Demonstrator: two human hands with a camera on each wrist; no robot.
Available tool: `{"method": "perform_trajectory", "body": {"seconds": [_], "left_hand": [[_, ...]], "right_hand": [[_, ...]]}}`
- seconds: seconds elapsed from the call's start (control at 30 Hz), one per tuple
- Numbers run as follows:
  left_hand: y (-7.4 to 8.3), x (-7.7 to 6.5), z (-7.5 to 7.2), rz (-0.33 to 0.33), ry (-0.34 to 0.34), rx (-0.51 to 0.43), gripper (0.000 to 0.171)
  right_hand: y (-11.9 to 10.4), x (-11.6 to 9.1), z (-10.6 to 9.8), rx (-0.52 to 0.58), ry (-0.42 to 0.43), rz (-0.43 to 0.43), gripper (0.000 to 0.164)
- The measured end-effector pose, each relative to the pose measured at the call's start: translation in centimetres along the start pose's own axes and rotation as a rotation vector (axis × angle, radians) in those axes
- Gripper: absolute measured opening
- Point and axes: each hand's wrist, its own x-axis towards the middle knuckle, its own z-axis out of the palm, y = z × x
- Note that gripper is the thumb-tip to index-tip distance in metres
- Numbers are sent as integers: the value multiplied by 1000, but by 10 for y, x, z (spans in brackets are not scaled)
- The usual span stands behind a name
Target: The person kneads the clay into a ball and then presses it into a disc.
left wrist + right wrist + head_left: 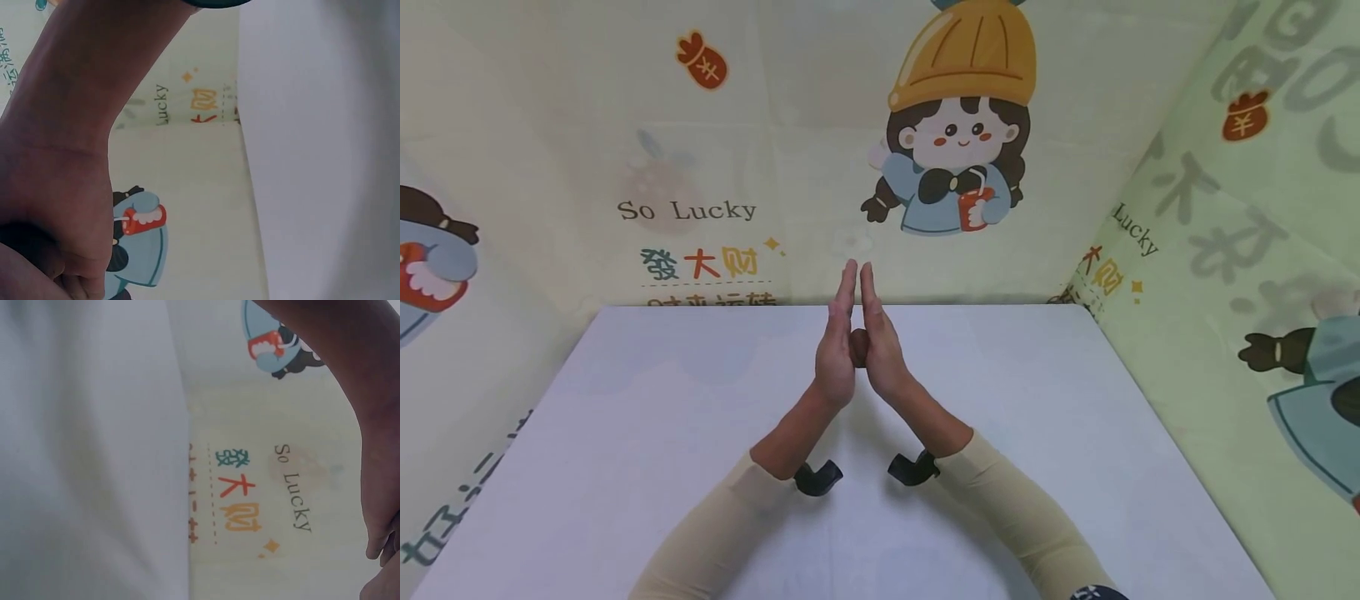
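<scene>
One white table (pixel 700 375) spreads beneath my left grip (pixel 836 354) and right grip (pixel 883 354), both flat and straight-fingered, pressing a small brown lump (pixel 858 348) between them, so from here I judge its taking-up done and its release not yet made.

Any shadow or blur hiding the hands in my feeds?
Head view: left hand and right hand clear, brown object between them dark, soft shadows on the table; left wrist view: hands dim, the space between them nearly black; right wrist view: soft grey shading across the table, hands shaded at the frame edge.
</scene>
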Motion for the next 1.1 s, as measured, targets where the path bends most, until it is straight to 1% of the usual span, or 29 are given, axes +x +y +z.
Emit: {"method": "perform_trajectory", "body": {"seconds": [0.13,0.2,0.33,0.47,0.7,0.8,0.93,1.1], "left_hand": [[0,3,-2,9,28,25,65],[-1,5,-3,-1,47,39,65],[-2,8,-7,-26,85,72,65],[-4,12,-12,-45,123,82,66],[-8,18,-18,-65,128,93,66],[-10,20,-21,-68,149,108,66],[-12,22,-25,-69,168,139,65],[-17,21,-28,-76,149,146,65]], "right_hand": [[2,-1,3,-13,4,-7,75],[3,-1,5,-27,-1,-11,76],[3,-3,9,-85,-5,-20,77],[2,-7,13,-150,-20,-38,81],[-1,-14,16,-180,-19,-30,79],[-1,-15,17,-192,-28,-22,77],[-2,-16,18,-190,-35,-26,78],[-1,-17,20,-184,-23,-47,80]]}}
